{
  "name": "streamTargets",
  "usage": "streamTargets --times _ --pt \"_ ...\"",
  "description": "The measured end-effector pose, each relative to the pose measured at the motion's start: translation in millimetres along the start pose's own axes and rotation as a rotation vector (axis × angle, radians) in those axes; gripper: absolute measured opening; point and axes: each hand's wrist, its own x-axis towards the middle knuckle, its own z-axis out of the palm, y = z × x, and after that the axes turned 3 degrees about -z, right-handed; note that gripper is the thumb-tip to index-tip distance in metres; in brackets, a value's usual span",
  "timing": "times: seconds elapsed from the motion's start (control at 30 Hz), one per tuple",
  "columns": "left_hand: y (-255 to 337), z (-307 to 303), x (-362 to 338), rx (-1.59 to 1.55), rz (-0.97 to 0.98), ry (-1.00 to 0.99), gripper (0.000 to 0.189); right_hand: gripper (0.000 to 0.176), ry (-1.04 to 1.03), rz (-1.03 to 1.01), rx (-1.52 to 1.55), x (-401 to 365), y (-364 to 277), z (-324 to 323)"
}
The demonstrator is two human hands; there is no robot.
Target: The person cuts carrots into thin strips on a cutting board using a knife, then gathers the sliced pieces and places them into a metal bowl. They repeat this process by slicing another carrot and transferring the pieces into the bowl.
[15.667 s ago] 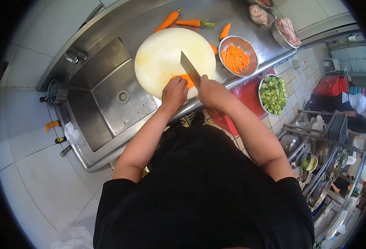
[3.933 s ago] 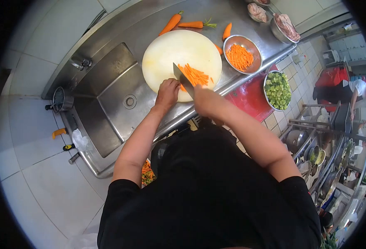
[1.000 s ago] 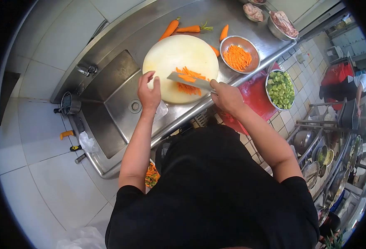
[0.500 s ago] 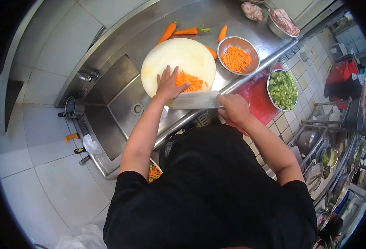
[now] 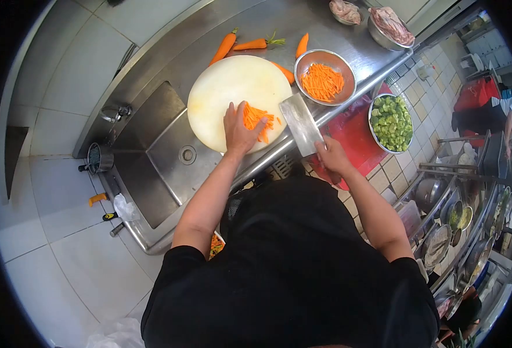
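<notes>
My left hand (image 5: pixel 242 132) rests on the round white cutting board (image 5: pixel 221 87), curled around a pile of carrot strips (image 5: pixel 255 117) with the thumb on the right side. A few cut bits lie just right of the thumb. In my right hand (image 5: pixel 333 155) is the handle of a broad-bladed cleaver (image 5: pixel 301 123). Its blade points up and left, beside the board's right edge and over the counter edge. Behind the board is a metal bowl (image 5: pixel 350 88) with more carrot strips.
Whole carrots (image 5: pixel 224 47) lie behind the board. Bowls of raw meat (image 5: pixel 388 28) stand at the far right of the counter. A steel sink (image 5: pixel 151 156) is on the left. Right of me, a bowl of chopped green vegetables (image 5: pixel 390 124) sits by a red surface (image 5: pixel 357 142). Another person (image 5: pixel 500 116) is far right.
The cleaver has swung from lying across the board's front edge to an upright slant at its right. My left fingers have drawn in around the carrot strips, bunching them.
</notes>
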Motion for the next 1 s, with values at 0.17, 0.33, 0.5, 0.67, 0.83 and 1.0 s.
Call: streamTargets --times 0.17,0.33,0.5,0.67,0.83,1.0 --pt "41.0 7.2 -6.9 0.228 -0.081 0.014 0.098 0.026 -0.111 0.048 0.091 17.3 -18.7 26.3" --pt "31.1 19.3 -3.7 0.214 -0.144 -0.005 0.079 0.029 -0.191 0.047 -0.007 36.2 -37.7 60.0" --pt "15.6 29.7 -2.2 0.08 -0.137 0.151 0.059 0.03 -0.258 -0.02 -0.016 49.7 -40.4 93.5" --pt "9.9 30.5 -0.1 -0.09 -0.199 0.349 0.043 0.026 -0.345 -0.037 0.063 52.0 -51.8 109.2" --pt "20.5 41.1 12.0 -0.133 -0.154 0.455 0.041 0.026 -0.357 -0.061 0.078 51.4 -64.5 86.4" --pt "94.1 57.5 49.1 -0.194 0.0 0.419 0.042 0.024 -0.14 -0.093 0.037 49.0 -78.4 33.1"
